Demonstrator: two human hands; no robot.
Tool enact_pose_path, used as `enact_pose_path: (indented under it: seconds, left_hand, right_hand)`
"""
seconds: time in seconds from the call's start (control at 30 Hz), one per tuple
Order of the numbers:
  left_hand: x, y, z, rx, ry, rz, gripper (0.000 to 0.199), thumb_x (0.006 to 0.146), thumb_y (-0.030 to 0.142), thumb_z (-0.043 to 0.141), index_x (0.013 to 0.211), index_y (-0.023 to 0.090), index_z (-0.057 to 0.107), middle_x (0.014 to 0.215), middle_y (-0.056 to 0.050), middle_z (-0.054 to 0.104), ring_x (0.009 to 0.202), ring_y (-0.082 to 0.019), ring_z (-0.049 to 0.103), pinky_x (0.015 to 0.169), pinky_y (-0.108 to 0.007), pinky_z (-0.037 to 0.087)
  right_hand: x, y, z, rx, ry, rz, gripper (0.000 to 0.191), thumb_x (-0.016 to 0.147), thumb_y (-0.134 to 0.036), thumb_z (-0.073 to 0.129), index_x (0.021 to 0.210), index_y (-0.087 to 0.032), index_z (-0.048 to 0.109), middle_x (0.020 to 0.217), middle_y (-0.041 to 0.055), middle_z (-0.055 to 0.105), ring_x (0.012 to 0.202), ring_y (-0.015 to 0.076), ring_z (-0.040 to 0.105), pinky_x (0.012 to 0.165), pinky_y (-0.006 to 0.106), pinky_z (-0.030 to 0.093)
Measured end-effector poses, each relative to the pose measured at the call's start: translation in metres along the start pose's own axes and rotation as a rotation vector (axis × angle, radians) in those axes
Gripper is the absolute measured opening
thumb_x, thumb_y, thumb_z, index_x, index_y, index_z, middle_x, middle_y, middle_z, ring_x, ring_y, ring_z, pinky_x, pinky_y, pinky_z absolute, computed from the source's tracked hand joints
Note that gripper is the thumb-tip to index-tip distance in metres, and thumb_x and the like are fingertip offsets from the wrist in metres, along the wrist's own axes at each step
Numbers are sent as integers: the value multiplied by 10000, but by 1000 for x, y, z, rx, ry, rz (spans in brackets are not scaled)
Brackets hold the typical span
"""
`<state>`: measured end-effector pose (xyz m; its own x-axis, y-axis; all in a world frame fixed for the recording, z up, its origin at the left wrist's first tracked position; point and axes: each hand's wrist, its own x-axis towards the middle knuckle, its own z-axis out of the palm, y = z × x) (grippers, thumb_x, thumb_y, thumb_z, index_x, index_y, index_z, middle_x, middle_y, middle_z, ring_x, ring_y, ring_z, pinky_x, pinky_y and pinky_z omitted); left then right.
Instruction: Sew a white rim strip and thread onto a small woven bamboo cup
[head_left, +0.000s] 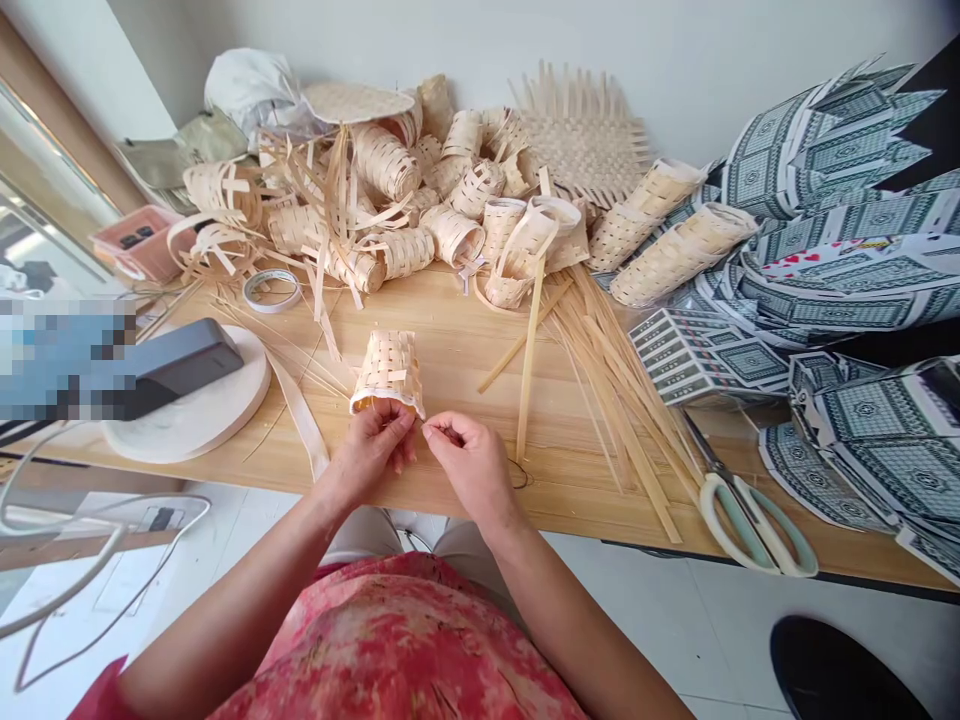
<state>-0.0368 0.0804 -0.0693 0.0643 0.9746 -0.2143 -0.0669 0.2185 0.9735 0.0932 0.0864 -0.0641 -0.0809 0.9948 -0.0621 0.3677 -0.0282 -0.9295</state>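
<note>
"What's the setting?"

"A pale wood-grained worktop [435, 308] before a plain off-white wall [465, 45]. Take the small, pale woven-strip basket with a white-edged rim [390, 365] as the clock's centre; it's just beyond the hands, mouth toward the person."

"And each grip?"

"The left hand [375, 440], at six o'clock, has its thumb and fingers pinching at the rim. The right hand [472, 460], between four and five, has thumb and forefinger pressed together; anything between them is too small to make out."

"What else is near?"

"A thin dark loop [520, 478] just beside the right hand, at four. Large scissors with pale green-and-white handles [750, 520] lie between three and four. At nine there's a thick, round, cream-white disc [187, 430] with a dark grey box-shaped object [184, 365] on top."

"Further off?"

"Loose tan flat strips [611, 385] at three, a white ring-shaped tape roll [271, 304] at ten, and card constructions with green-and-white patterns [840, 225] between two and three. A heap of pale woven baskets [390, 165] fills twelve; behind it, between one and two, a fringed, flat woven mat [592, 145] leans up."
</note>
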Motion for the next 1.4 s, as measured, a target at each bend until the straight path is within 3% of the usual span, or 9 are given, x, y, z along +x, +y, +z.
enact_pose_path:
  seconds: [0.27,0.57,0.77,1.1,1.4]
  left_hand:
    - [1,-1,2,0,20,3,276,714,411,598,719,153,500,463,42,520,356,-54,430,354,-160,326]
    - [-1,1,2,27,24,6,253,747,392,566,720,159,472,467,44,533,347,-50,434,364,-159,339]
    - [-1,2,2,32,15,7,246,742,391,576,716,161,495,464,45,533,338,-53,429,358,-167,334]
    - [1,-3,3,265,81,50,107,767,261,504,685,193,494,449,44,530,325,-88,460,346,-196,346]
    - [1,-2,0,184,81,16,134,770,302,504,728,176,481,445,35,536,327,-90,466,344,-194,371]
  right_hand:
    - [-1,-2,3,-54,39,-63,198,709,-310,514,684,-175,658,519,-22,567,469,102,440,501,210,356]
    - [3,0,7,-51,59,-17,160,684,-264,495,591,-179,593,495,-34,539,464,98,447,489,203,352]
    - [1,0,5,2,32,3,213,693,-338,518,691,-174,654,534,-18,583,482,113,472,501,218,368]
    - [5,-1,8,-197,91,-73,142,694,-211,481,574,-187,553,477,-39,508,448,92,413,489,206,317]
    - [3,1,11,-113,109,-55,105,669,-213,456,593,-191,524,520,-31,535,473,101,444,504,205,347]
